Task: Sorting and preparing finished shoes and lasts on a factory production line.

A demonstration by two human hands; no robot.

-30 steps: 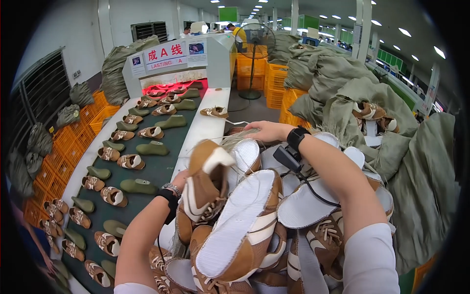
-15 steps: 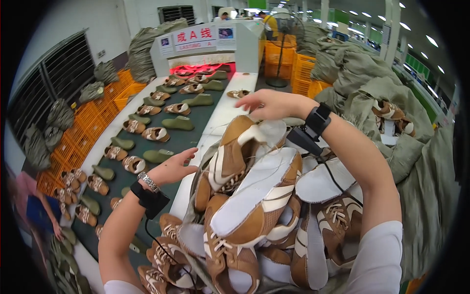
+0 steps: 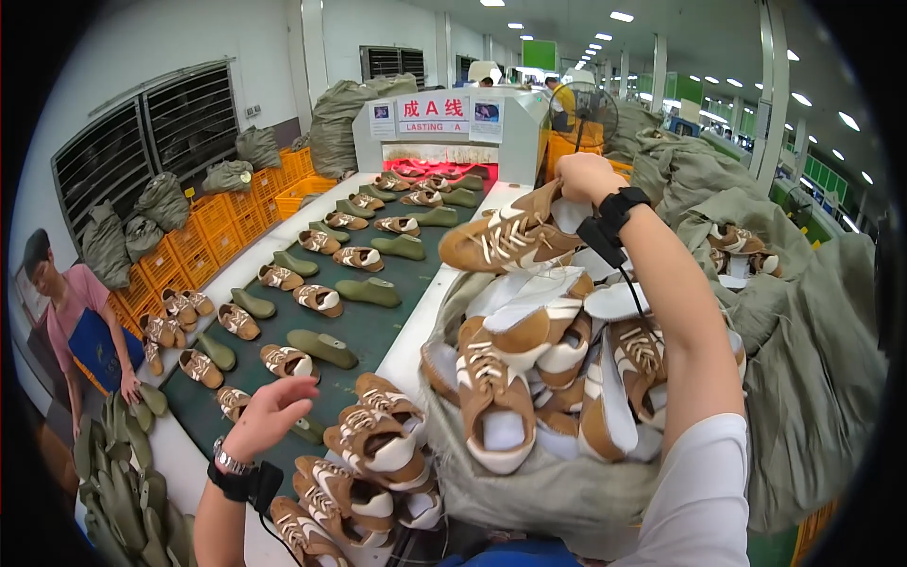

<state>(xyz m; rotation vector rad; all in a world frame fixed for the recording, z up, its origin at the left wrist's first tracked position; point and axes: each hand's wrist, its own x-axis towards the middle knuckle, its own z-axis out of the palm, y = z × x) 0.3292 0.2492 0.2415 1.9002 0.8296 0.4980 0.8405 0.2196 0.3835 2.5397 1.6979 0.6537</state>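
My right hand (image 3: pixel 583 178) is closed on the heel end of a brown and white sneaker upper (image 3: pixel 496 238), holding it raised with its toe to the left. Below it, more uppers (image 3: pixel 491 402), some turned to show white undersides, fill a grey-green sack (image 3: pixel 529 491). My left hand (image 3: pixel 271 416), fingers apart and holding nothing, hovers over the near end of a dark green conveyor belt (image 3: pixel 378 317). Beside it, several sneaker uppers (image 3: pixel 373 439) cluster at the belt's right edge. Pairs of uppers and olive green shoe lasts (image 3: pixel 368 291) line the belt.
At the left stands a person in a pink top (image 3: pixel 80 307), a hand at a heap of green lasts (image 3: pixel 118 482). The belt runs into a pale machine (image 3: pixel 524 132) glowing red inside. Orange crates (image 3: pixel 194 241) line the left wall; large sacks (image 3: pixel 812 359) crowd the right.
My right hand has taken up a sneaker upper and lifted it above the sack. My left hand has moved left and nearer, away from the sack. The view has shifted.
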